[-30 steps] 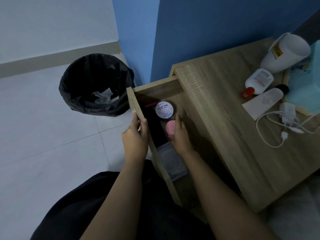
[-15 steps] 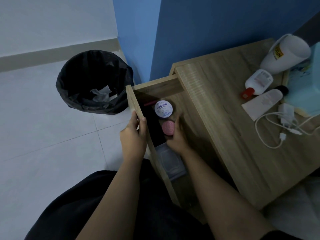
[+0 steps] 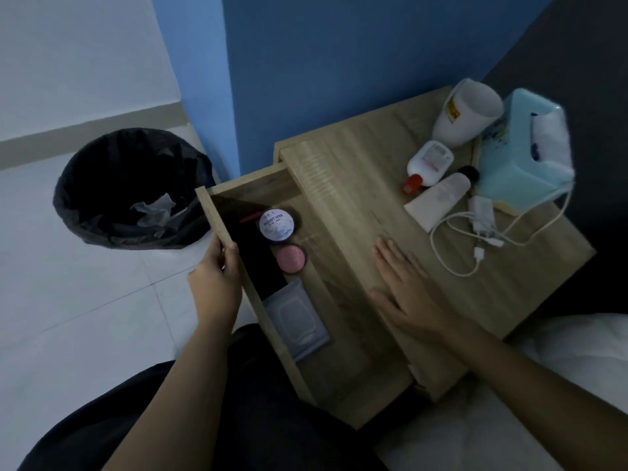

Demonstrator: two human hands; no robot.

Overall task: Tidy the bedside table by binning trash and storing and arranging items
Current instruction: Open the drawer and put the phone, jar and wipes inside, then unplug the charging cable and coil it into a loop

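Observation:
The wooden bedside table (image 3: 367, 185) has its drawer (image 3: 244, 185) pulled out to the left. My left hand (image 3: 217, 280) grips the drawer's front panel. Inside lie a white-lidded jar (image 3: 276, 225), a small pink jar (image 3: 291, 259), a thin pink stick (image 3: 249, 217) and a grey wipes pack (image 3: 296, 320). My right hand (image 3: 404, 290) is flat, fingers straight, over the tabletop's near edge and holds nothing. On the tabletop lie a red-capped white bottle (image 3: 429, 164), a black-capped white tube (image 3: 438, 200) and a white charger with its cable (image 3: 481, 219).
A black-lined bin (image 3: 129, 188) with crumpled paper stands on the white tile floor left of the drawer. A white cup (image 3: 467, 112) and a teal tissue box (image 3: 520, 158) with a face mask (image 3: 552, 141) stand at the table's back right. White bedding lies at lower right.
My right hand has let go of the pink jar, left the drawer and moved right over the tabletop. The pink jar now rests in the drawer. My left hand stays on the drawer front.

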